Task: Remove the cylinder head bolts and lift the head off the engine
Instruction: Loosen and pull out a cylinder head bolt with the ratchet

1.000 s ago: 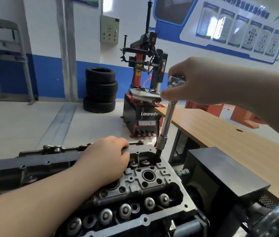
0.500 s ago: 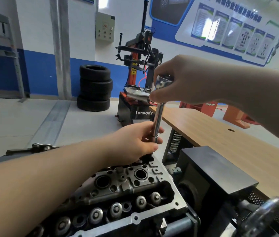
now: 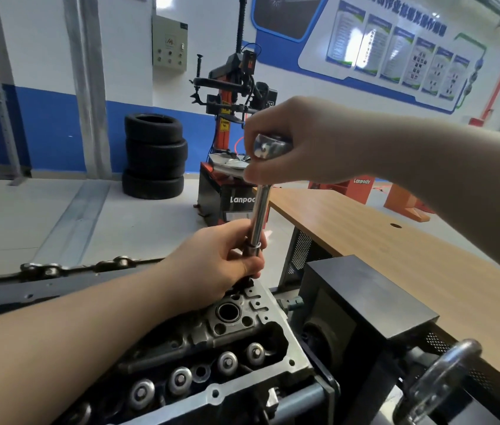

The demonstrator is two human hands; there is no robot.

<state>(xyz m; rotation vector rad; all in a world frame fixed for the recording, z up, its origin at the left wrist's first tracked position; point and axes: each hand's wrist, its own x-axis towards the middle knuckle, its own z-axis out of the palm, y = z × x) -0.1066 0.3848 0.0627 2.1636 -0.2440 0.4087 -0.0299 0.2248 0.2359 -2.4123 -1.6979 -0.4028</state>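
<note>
With our left hand (image 3: 218, 265) pinching the socket extension (image 3: 259, 216) and our right hand (image 3: 297, 142) gripping the ratchet head (image 3: 270, 146), we loosen a cylinder head (image 3: 242, 326) bolt; next, turn.

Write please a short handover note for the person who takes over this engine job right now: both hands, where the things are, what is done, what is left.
Left hand: grips the lower end of the ratchet extension bar, at the socket, just above the cylinder head.
Right hand: grips the ratchet head at the top of the bar.
The bar stands nearly upright over the far corner of the cylinder head; the bolt under it is hidden by the left hand.
Done: cannot tell how many bolts are out.
Left: finish this bolt, do the other head bolts, then lift the head, which sits on the engine.
</note>
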